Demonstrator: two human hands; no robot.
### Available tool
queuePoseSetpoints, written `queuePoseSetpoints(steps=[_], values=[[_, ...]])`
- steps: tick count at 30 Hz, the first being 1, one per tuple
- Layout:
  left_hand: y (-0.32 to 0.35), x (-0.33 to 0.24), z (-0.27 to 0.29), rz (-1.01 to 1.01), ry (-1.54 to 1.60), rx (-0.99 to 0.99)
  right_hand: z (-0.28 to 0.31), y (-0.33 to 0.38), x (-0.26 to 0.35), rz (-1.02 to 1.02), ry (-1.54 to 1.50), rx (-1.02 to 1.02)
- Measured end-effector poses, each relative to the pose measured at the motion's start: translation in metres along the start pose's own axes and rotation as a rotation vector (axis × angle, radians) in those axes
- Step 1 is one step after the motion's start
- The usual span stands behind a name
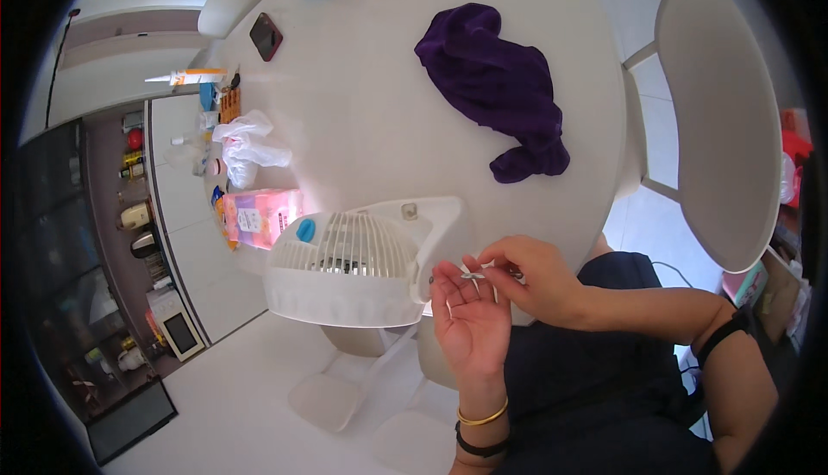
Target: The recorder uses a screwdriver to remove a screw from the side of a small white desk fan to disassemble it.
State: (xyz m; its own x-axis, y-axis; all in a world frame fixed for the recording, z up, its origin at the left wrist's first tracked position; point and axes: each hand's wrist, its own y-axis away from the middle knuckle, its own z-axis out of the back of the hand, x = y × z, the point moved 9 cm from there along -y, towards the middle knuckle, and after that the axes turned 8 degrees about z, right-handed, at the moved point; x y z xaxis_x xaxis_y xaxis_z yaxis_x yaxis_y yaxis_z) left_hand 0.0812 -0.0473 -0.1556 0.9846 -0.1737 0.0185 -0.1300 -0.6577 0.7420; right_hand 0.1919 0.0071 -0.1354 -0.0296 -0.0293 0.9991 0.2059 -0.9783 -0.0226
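Left hand (471,328) palm up, half open, fingers curled; right hand (545,285) bent over, fingers gathered. 1 small pale piece (472,276) between them, which hand grips can't tell; fan (345,298) just beside. Risk: loose fingers could drop piece; wrist bump could shift fan near table (345,113) edge.

A table (362,87), chairs (720,121) and stocked shelves (102,160) suggest a home.
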Motion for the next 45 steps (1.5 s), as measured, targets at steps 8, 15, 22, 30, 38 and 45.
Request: queuePoseSetpoints(steps=[8, 15, 22, 30, 38, 45], values=[[-0.009, 0.006, 0.000, -0.087, 0.118, 0.078, 0.019, 0.000, -0.004, -0.091, -0.032, 0.007], [-0.014, 0.010, -0.004, -0.181, 0.152, 0.103, 0.024, -0.010, -0.003, -0.082, 0.051, 0.070], [-0.011, 0.008, -0.004, -0.241, 0.187, 0.102, 0.019, -0.018, 0.000, -0.123, 0.033, 0.105], [-0.014, 0.010, 0.000, -0.282, 0.187, 0.056, 0.014, -0.015, -0.003, -0.186, -0.062, 0.089], [-0.015, 0.008, -0.003, -0.271, 0.259, 0.038, 0.024, -0.015, -0.005, -0.170, 0.024, 0.109], [-0.015, 0.007, -0.006, -0.244, 0.332, 0.049, 0.031, -0.018, -0.009, -0.154, 0.032, 0.077]])
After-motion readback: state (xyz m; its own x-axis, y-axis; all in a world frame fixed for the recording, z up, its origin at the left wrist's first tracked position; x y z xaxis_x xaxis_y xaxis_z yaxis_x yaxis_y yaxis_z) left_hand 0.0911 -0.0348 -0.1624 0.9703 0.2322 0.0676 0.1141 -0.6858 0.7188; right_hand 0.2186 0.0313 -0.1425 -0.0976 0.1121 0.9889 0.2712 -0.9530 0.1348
